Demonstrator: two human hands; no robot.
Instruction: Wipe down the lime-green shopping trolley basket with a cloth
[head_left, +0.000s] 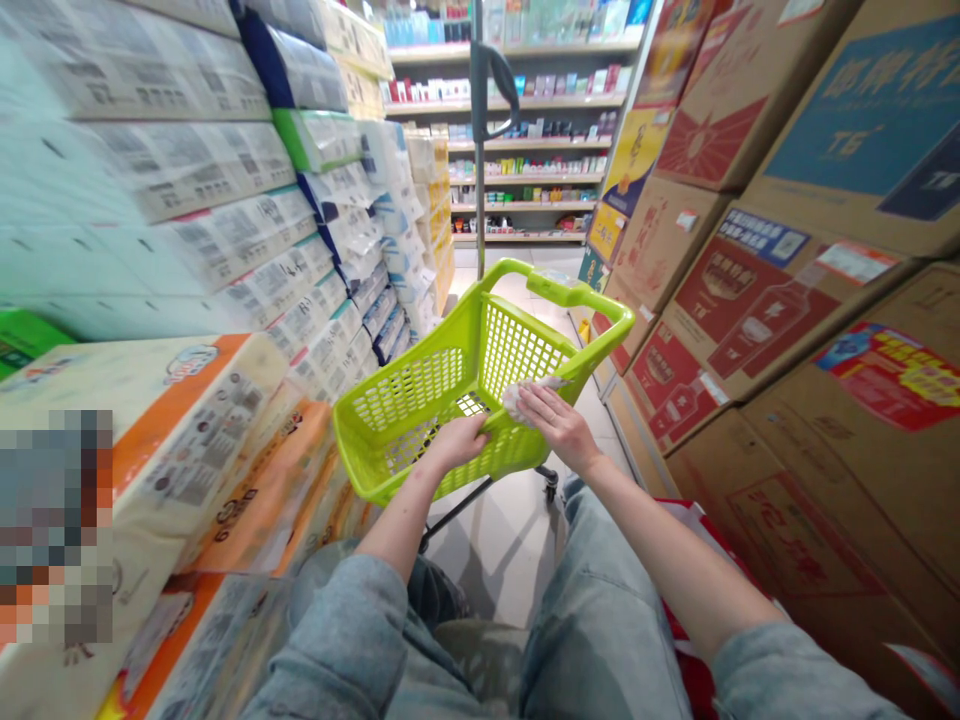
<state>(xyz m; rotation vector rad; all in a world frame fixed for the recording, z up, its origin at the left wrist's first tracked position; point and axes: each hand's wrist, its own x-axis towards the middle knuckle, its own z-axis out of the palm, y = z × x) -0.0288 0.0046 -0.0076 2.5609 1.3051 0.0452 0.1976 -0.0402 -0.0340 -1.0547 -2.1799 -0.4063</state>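
Observation:
A lime-green shopping cart (pixel 409 395) with perforated walls stands before my knees, its handle at the far right end. My left hand (pixel 461 443) is closed over the near rim of the cart's basket. Just to the right, my right hand (pixel 551 415) presses a crumpled white wipe (pixel 517 400) against the same rim, fingers stretched over it. Whether the wipe is cloth or paper I cannot tell. No goods show inside the basket. Part of the near wall is hidden behind my hands.
Stacked tissue packs (pixel 217 170) rise on the left, with orange-and-cream packs (pixel 247 500) close by my left arm. Cardboard cartons (pixel 817 290) line the right side. Behind the cart are a grey upright pole (pixel 480 200) and product shelves (pixel 540 100). Tiled floor (pixel 487 540) lies below.

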